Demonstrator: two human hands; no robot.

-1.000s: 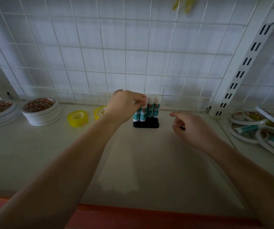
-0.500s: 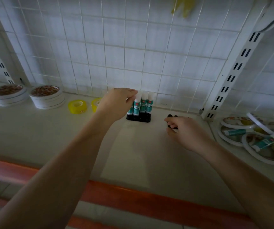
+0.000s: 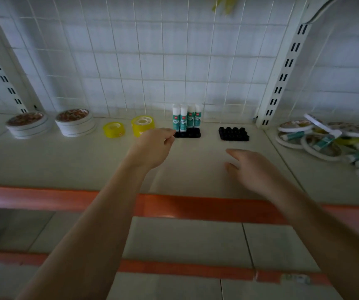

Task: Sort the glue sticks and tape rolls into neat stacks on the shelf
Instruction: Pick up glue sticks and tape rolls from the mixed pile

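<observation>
Teal-and-white glue sticks (image 3: 186, 116) stand upright in a black holder (image 3: 187, 133) at the shelf (image 3: 87, 161) back, yellow tape rolls (image 3: 128, 126) just left. Left hand (image 3: 152, 148) loosely curled, holding nothing, near the holder; right hand (image 3: 252, 167) fingers spread, holding nothing.

four upright white-capped teal glue sticks (image 3: 186, 117) stand in one black plastic holder (image 3: 188, 133); a second black plastic holder (image 3: 233, 134) is bare. two yellow tape rolls (image 3: 113, 129) and two stacks of white wide tape rolls (image 3: 74, 122) sit left; the pile at right is too blurred to count.
</observation>
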